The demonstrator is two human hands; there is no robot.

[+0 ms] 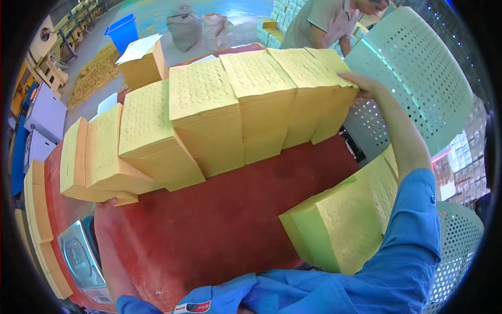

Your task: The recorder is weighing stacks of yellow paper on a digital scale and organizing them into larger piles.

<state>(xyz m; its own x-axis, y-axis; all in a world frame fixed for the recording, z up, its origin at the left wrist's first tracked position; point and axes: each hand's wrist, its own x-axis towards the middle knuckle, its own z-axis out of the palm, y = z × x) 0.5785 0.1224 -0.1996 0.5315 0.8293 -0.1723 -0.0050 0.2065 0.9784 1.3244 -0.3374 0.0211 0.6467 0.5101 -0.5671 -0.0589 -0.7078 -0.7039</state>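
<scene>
A long row of yellow paper stacks (206, 123) leans across the red table (225, 220), the tops marked with rows of scalloped curved prints. My left hand (107, 205) is at the lower left end of the row, a fingertip against the bottom of the end stack; its other fingers are mostly hidden. At the far right end my right hand (362, 85) grips the last stack, its fingers closed over the upper corner. Nearer my right arm lies another group of yellow-green paper stacks (348, 220), tilted on its side.
A shiny silver device (81, 254) sits at the table's left edge, beside more yellow stacks (42, 225). Another stack (144, 65) stands behind the row. Green perforated chairs (418, 78) flank the right. Farther off are a blue bin (122, 32), sacks (184, 29) and a person (319, 23).
</scene>
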